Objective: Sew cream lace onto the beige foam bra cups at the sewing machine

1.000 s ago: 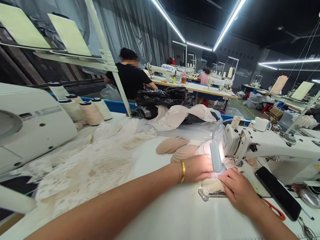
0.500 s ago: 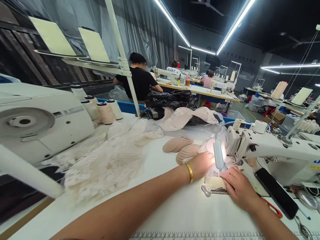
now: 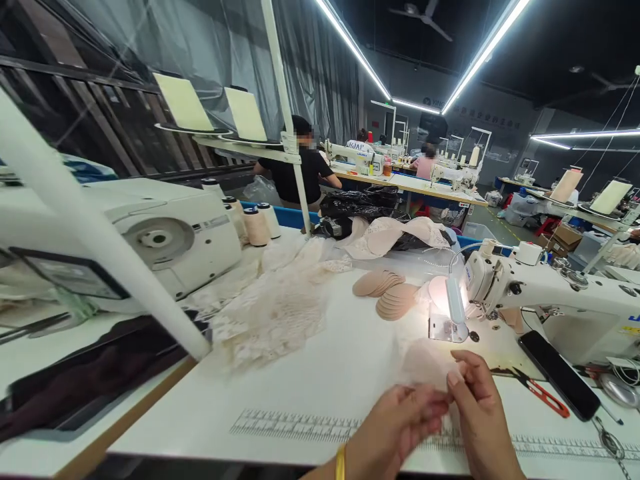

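Note:
A pale, sheer fabric piece (image 3: 425,360) is held between my hands, in front of the sewing machine (image 3: 530,280). My left hand (image 3: 400,427), with a gold bracelet at the wrist, has its fingers closed at the lower edge of the fabric. My right hand (image 3: 477,400) pinches the fabric's right edge between thumb and fingers. A small lamp (image 3: 455,300) lights the machine's metal plate (image 3: 443,328). Stacked beige oval pads (image 3: 397,301) lie left of the machine, and cream lace (image 3: 280,313) is heaped farther left.
Red-handled snips (image 3: 547,398) and a black phone (image 3: 560,373) lie to the right. A printed ruler (image 3: 300,425) runs along the front edge. Thread cones (image 3: 256,227) and a white machine (image 3: 165,233) stand at left. A person in black (image 3: 303,173) sits beyond the table.
Both hands have come away from the machine toward the front edge, with the pale fabric between them. The view has shifted, showing more of the left side.

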